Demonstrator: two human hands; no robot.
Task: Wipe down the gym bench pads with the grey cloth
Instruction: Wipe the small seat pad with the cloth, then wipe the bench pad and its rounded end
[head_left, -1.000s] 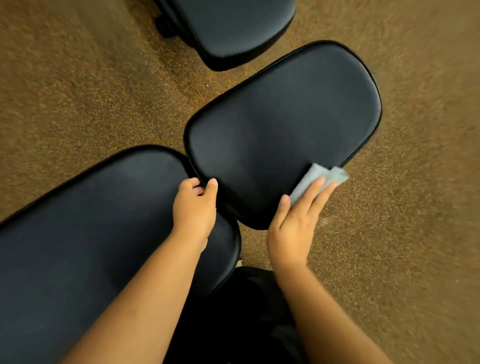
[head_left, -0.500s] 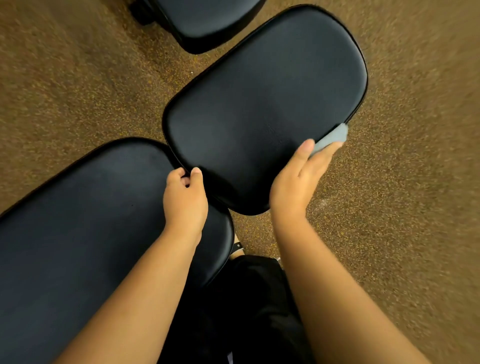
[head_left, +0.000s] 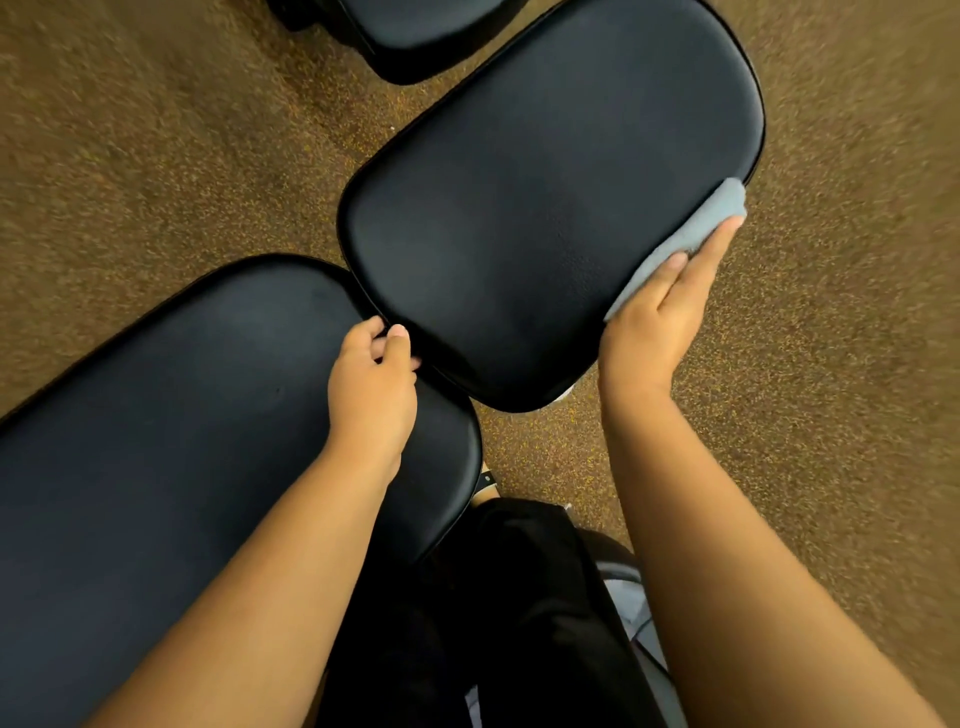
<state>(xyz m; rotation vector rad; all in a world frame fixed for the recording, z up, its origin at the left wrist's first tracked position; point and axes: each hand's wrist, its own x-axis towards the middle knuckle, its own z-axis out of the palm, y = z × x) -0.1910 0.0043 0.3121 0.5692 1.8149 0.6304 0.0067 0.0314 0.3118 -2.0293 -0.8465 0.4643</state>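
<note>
**Cloth at the right edge of the middle pad**

From my feed, the floor fills the background: brown, speckled with yellow flecks, grainy in texture. Biggest on it is the long pad at lower left, smooth black vinyl with rounded corners, its long axis running from lower left up toward the centre. Next is the middle pad, the same glossy black, a rounded rectangle whose long axis runs from bottom centre up to the upper right. A third pad shows partly at the top edge. My left hand has its grip curled around the middle pad's near-left rim, thumb on top. My right hand lies flat with straight fingers, pressing the grey cloth against the middle pad's right edge. The cloth is soft, folded into a narrow strip pointing along that edge toward the upper right.
</note>
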